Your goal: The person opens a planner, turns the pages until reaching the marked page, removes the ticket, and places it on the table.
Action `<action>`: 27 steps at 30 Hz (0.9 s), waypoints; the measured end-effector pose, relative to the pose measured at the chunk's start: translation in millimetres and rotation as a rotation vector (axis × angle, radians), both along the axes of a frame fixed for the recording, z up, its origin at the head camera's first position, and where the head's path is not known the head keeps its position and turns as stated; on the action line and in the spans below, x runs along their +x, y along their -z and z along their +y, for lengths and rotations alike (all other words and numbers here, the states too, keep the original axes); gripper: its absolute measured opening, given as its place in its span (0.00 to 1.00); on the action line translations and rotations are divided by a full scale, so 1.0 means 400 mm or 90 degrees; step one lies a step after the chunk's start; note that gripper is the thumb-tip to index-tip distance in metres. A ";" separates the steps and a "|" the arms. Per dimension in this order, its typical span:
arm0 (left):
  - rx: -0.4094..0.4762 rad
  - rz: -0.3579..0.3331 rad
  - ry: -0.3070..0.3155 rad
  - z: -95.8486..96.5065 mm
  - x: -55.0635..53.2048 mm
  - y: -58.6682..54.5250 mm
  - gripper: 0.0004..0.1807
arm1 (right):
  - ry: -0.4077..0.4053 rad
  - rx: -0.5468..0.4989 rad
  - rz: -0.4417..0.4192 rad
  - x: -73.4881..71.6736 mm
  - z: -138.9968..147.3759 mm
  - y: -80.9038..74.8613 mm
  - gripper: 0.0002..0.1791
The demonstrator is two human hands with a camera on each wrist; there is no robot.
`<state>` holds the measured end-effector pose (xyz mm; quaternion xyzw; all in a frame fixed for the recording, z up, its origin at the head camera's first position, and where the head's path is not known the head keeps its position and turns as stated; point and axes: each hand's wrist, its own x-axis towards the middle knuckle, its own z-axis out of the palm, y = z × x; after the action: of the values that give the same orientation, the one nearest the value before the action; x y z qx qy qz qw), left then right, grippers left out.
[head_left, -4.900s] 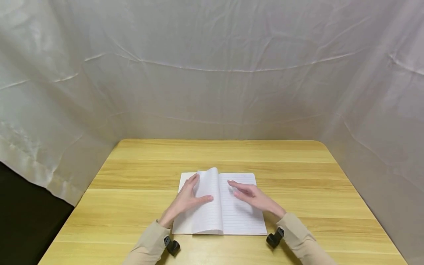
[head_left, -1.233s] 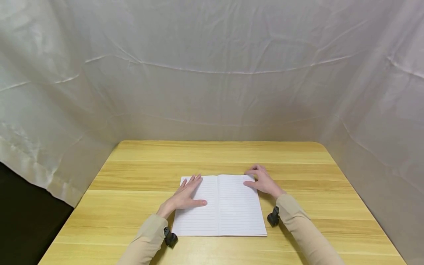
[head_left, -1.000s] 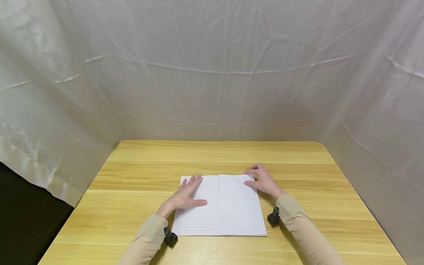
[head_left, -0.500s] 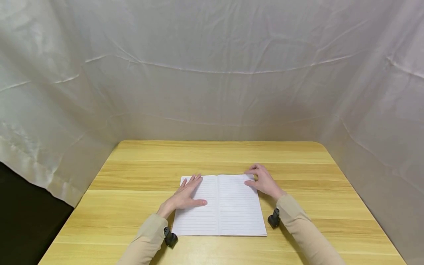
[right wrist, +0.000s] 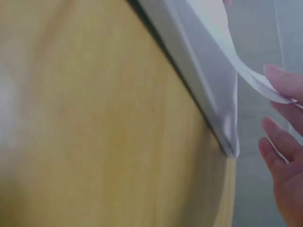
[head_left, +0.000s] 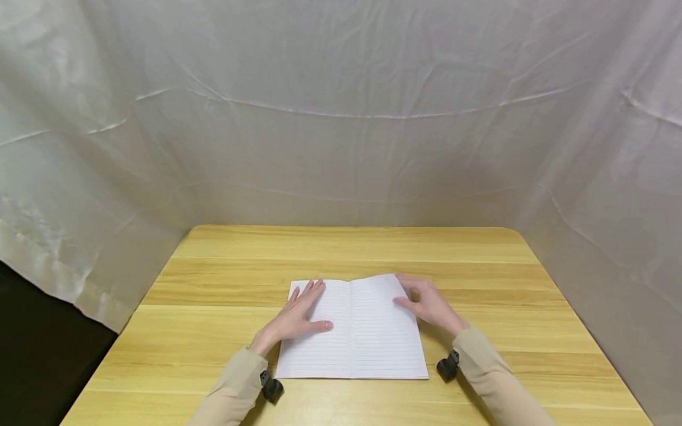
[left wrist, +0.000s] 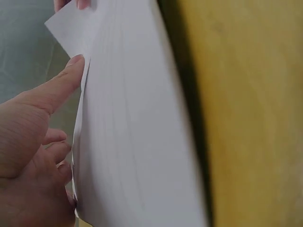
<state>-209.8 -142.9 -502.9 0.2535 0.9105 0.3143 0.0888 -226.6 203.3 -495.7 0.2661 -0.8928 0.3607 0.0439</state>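
An open notebook [head_left: 380, 343] with lined white pages lies on the table. My left hand [head_left: 298, 316] rests on its left page with the fingers spread and the thumb pointing toward the fold. At the far right corner, my right hand [head_left: 431, 305] pinches a page [right wrist: 251, 80] between thumb and fingers. In the right wrist view that page curves up, apart from the stack of pages [right wrist: 208, 85] below it. The left wrist view shows the left thumb lying at the paper's surface.
The notebook lies near the front of a wooden table [head_left: 213, 284]. Pale grey curtains [head_left: 341, 165] hang behind and at both sides. A dark area [head_left: 42, 343] shows beyond the table's left side. Each sleeve carries a small black wrist camera [head_left: 447, 367].
Over the last half second the right hand has lifted the right page's far corner and drawn slightly toward me. Earlier, a leaf was turned onto the left side. The left hand has hardly moved since.
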 end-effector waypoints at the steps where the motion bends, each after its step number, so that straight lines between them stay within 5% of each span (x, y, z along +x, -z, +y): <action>1: 0.004 0.001 -0.001 0.000 0.002 -0.002 0.51 | -0.011 0.001 0.000 0.007 -0.002 -0.004 0.28; 10: 0.048 -0.002 -0.007 0.006 0.019 -0.023 0.52 | -0.103 0.007 -0.021 0.048 -0.024 -0.021 0.30; 20: 0.121 -0.093 -0.052 0.027 0.045 -0.027 0.52 | -0.169 -0.027 -0.094 0.074 -0.053 -0.034 0.30; 27: 0.164 -0.068 0.013 0.046 0.049 -0.032 0.44 | -0.194 -0.037 -0.099 0.082 -0.067 -0.032 0.25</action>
<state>-190.4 -124.5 -490.1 0.2548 0.8540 0.4407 0.1073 -194.0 176.7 -482.8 0.3684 -0.8320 0.4084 -0.0729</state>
